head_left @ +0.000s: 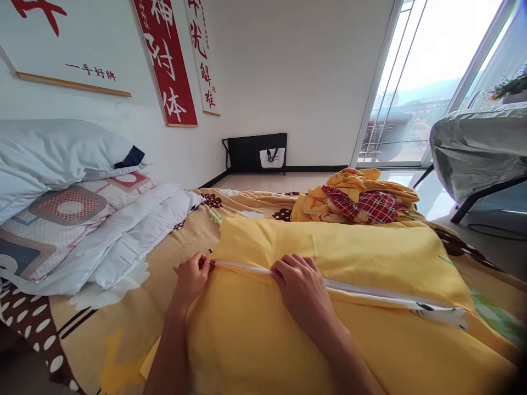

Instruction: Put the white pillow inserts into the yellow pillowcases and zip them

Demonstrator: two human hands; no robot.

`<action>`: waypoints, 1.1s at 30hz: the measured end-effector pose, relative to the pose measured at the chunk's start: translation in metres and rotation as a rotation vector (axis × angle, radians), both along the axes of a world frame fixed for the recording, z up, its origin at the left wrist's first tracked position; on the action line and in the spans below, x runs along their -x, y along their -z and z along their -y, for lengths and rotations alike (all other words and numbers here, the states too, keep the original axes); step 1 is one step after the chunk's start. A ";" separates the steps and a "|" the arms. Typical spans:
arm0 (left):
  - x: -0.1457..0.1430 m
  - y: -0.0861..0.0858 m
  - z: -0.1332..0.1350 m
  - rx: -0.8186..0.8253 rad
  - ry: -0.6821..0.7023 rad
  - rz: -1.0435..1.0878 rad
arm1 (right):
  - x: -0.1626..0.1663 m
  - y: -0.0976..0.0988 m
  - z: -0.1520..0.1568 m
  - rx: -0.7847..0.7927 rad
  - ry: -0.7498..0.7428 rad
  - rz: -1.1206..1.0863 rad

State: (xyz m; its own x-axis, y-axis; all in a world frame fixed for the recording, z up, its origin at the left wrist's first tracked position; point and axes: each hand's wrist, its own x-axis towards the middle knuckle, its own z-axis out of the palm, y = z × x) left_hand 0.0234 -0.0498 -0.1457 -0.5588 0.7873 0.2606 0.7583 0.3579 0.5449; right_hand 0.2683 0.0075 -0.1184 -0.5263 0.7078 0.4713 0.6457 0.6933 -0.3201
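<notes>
A plump yellow pillowcase (247,323) lies in front of me, with a white zipper (242,267) running across it from left to right. My left hand (195,274) is closed, pinching the fabric at the zipper's left end. Further along, my right hand (302,285) is closed over the zipper, fingers curled down on it; the zipper pull cannot be seen. To the right of that hand the seam gapes, and white filling cloth (442,314) with black marks shows through the gap.
The pillowcase rests on a tan patterned blanket (164,280). Folded white bedding (135,247) and a pillow (61,153) are piled at left. A heap of yellow and red plaid cloth (362,200) sits beyond. A covered grey piece of furniture (477,148) stands right, near the glass door (407,99).
</notes>
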 end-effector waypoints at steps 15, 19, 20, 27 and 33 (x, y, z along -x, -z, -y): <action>0.005 0.014 -0.005 -0.367 0.519 0.148 | -0.014 -0.003 -0.003 -0.049 -0.128 0.017; 0.007 0.019 -0.009 -0.312 0.553 0.084 | -0.011 0.001 -0.007 -0.076 -0.104 0.050; 0.008 0.021 -0.010 -0.303 0.524 0.052 | -0.010 0.002 -0.008 -0.086 -0.091 0.048; 0.014 0.031 -0.015 -0.277 0.411 0.016 | -0.009 0.004 -0.012 -0.150 0.036 0.015; 0.017 0.034 -0.018 -0.406 0.493 0.376 | -0.014 0.005 -0.016 -0.117 0.164 0.039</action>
State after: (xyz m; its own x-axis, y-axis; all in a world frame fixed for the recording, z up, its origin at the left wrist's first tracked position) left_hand 0.0069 -0.0322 -0.1801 -0.2739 0.8523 0.4456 0.5152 -0.2612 0.8163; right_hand 0.2825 0.0231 -0.1231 -0.4283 0.7267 0.5371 0.7632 0.6092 -0.2156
